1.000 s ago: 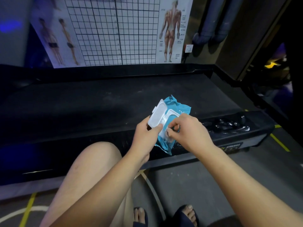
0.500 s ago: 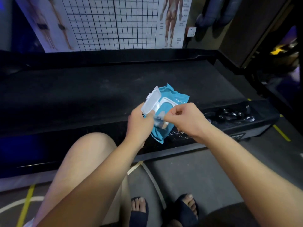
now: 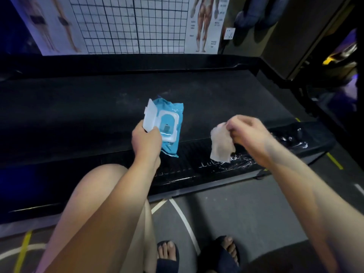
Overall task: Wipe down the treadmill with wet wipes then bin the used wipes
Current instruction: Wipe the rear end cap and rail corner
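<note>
Early going: left hand (image 3: 146, 141) grips the flip-lid wipes pack (image 3: 169, 123), lid open, right hand (image 3: 248, 134) pinches one wet wipe (image 3: 220, 146), treadmill belt (image 3: 88, 109) apparently unwiped, binning ahead.

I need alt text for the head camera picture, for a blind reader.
The right hand holds a white wipe above a black treadmill. The left hand holds a blue wipe pack, lid open.

Wipe (image 3: 221, 144) in right hand (image 3: 247, 134)
</note>
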